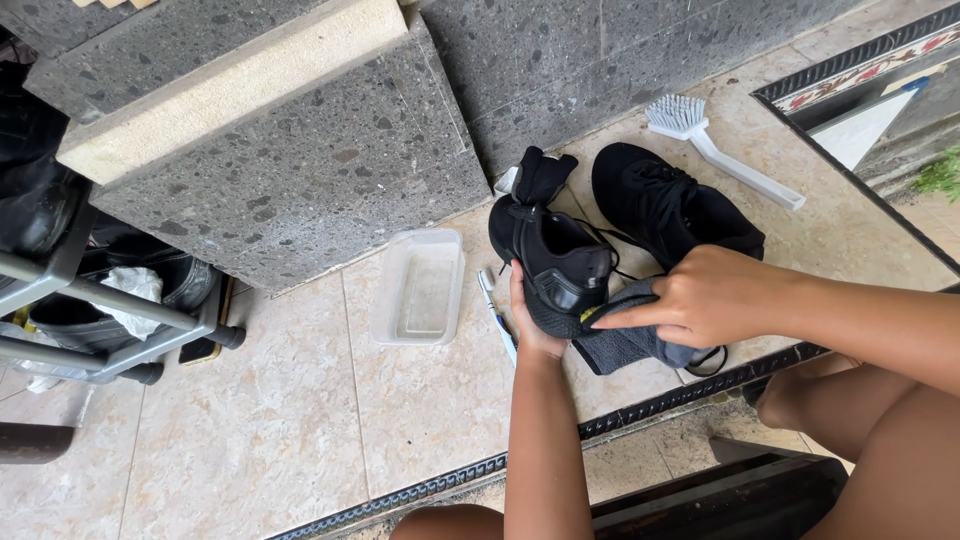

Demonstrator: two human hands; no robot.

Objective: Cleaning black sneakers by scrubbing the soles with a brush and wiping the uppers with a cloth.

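While the left hand (530,325) grips a black fabric sneaker (552,262) from beneath its heel above the beige tiled floor (300,420), the right hand (705,297) presses a folded grey cloth (625,340) against that heel. Its black twin shoe (670,205) lies just behind, near a white plastic brush (715,145).

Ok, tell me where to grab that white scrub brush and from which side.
Grip the white brush by its long handle, near the free end at lower right. It lies flat on the tiled floor, its bristle head toward the wall, so probably come from above, fingers across the handle.
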